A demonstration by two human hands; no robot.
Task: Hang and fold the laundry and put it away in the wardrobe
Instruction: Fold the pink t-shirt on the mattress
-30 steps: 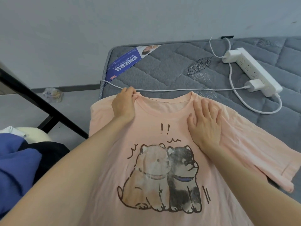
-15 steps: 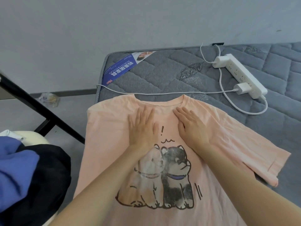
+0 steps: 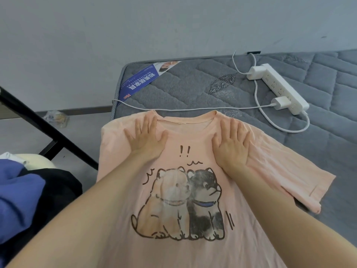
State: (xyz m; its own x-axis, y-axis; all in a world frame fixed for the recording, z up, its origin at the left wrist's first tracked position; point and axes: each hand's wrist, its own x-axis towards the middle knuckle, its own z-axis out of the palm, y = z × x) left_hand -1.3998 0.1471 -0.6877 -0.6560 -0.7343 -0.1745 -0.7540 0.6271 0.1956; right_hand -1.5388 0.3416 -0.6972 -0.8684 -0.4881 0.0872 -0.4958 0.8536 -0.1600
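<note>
Far left, a blue garment is heaped against a black one, with a cream cushion peeking out behind them. A black bar slants across the floor, and a crumpled wrapper lies near the wall. Now the main event: the pink T-shirt lies front up on the grey mattress, its two cartoon dogs facing the camera, collar pointing away from the person, its left shoulder reaching past the mattress edge. The left hand is flat on the cloth just beside the collar, fingers straight and spread wide, gripping nothing. A blue label sits on the mattress corner beyond it, and a thin white cable runs across just above the neckline. The right hand mirrors the other on the far side of the collar, palm down, fingers spread, pressing the shoulder flat. The right sleeve fans out, creased, over the quilting. Further right, a white power strip lies on the mattress with a charger plugged into it.
</note>
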